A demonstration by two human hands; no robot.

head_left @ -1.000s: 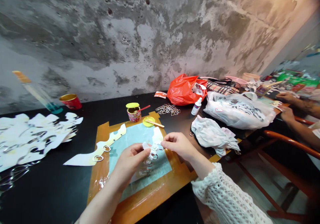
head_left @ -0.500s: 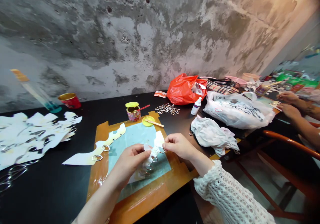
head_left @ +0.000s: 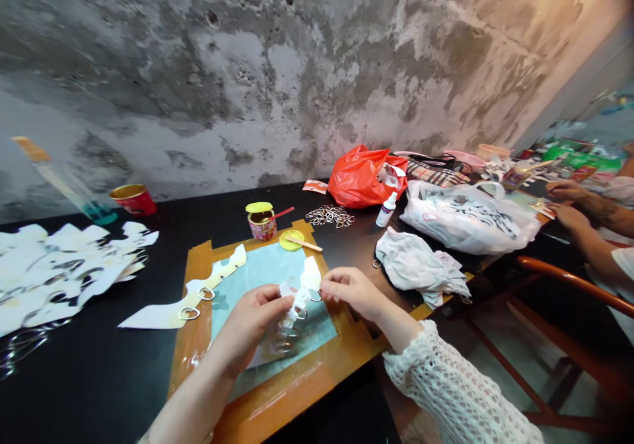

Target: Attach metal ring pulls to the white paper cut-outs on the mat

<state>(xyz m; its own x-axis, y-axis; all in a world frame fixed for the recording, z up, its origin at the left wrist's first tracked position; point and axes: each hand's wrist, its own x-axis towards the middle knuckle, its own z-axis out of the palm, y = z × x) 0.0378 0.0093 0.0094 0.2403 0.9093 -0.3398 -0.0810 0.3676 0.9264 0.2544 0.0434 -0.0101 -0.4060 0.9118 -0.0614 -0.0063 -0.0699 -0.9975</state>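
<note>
My left hand pinches a white cut-out strip between thumb and fingers, above a pale blue sheet. Several metal rings hang along that strip's edge. At its right end, the closed fingertips of my right hand grip a metal ring. A second white strip, with two metal rings along it, lies to the left across the brown tape that borders the sheet. Behind the hands stand an opened small tub with a red stick in it and a yellow lid carrying a wooden stick.
White cut-out pieces with rings are piled at left, near a red cup. Loose rings, a small white bottle, a red bag, a white bag and a crumpled cloth lie rightward. Another person's hands work far right.
The view has shifted slightly, so things sit a little further left. Both hands keep nearly the same places at the strip; my right fingers stay at its right-end ring.
</note>
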